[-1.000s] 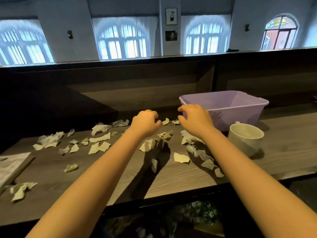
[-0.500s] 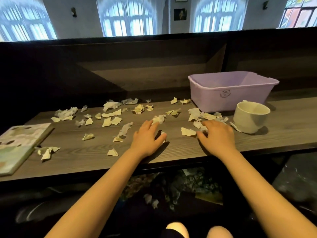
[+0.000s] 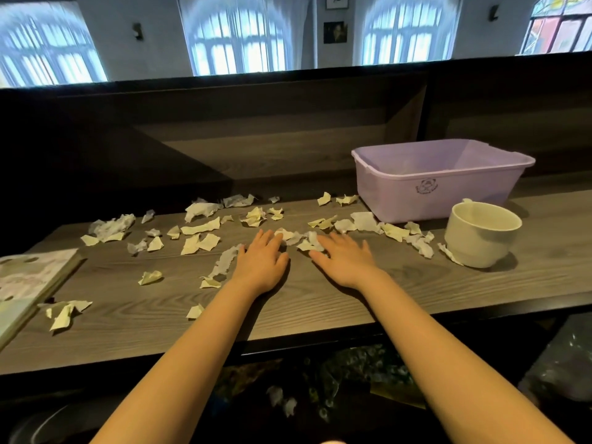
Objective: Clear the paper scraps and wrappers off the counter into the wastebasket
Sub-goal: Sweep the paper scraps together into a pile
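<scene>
Both hands flat on the grey-brown wood-grain counter (image 3: 320, 302), palms down, side by side near the middle. Left hand (image 3: 261, 262): fingers (image 3: 267, 238) straight, slightly spread, tips touching a small cluster of crumpled white and yellow bits (image 3: 293, 237) lying between the two hands. Right hand (image 3: 346, 261): fingers (image 3: 333, 241) also straight, slightly spread, tips resting on the same cluster from the other side. Neither hand pinches or grips anything. Torn yellowish and white paper scraps (image 3: 200, 229) are scattered over most of the counter, thickest in a band just beyond the hands. A long white torn strip (image 3: 224, 262) lies just beside the left hand's outer edge. A crumpled white wad (image 3: 110, 225) sits far left, near the back. The lilac rectangular plastic tub (image 3: 400, 193) stands at the right rear of the counter, upright, with scraps right up against its near left corner. A white ceramic mug (image 3: 480, 233) stands upright in front of the tub, near it, with a scrap trail (image 3: 419, 243) running up to its left side. A flat pale illustrated book (image 3: 28, 277) lies at the counter's left end; a few yellow pieces (image 3: 64, 312) lie just beside it. A single scrap (image 3: 195, 311) sits near the front edge.
</scene>
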`<action>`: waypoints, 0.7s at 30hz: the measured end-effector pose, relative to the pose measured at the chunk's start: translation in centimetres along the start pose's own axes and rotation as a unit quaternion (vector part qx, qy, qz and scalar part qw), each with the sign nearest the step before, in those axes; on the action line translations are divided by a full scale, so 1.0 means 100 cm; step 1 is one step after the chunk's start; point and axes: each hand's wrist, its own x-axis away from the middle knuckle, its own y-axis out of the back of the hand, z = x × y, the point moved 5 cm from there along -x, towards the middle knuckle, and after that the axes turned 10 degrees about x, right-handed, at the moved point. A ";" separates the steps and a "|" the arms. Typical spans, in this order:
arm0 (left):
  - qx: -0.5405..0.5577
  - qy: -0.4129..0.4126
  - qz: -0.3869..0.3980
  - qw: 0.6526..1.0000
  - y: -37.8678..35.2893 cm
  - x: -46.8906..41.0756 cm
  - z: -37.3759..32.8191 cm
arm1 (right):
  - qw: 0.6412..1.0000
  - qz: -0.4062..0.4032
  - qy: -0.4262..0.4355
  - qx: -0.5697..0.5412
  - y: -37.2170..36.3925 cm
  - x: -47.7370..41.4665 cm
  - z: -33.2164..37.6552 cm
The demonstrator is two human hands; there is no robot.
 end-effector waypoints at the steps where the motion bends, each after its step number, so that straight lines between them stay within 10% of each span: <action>1: 0.010 0.006 -0.008 1.000 0.002 -0.002 0.004 | 1.000 -0.002 0.013 -0.011 -0.001 -0.004 0.006; 11: -0.007 -0.009 0.005 1.000 -0.002 -0.004 0.003 | 0.948 -0.238 -0.163 -0.135 0.030 0.014 -0.046; 21: -0.022 -0.044 0.011 0.999 -0.004 -0.002 -0.001 | 0.949 -0.111 -0.294 -0.033 0.010 0.024 -0.100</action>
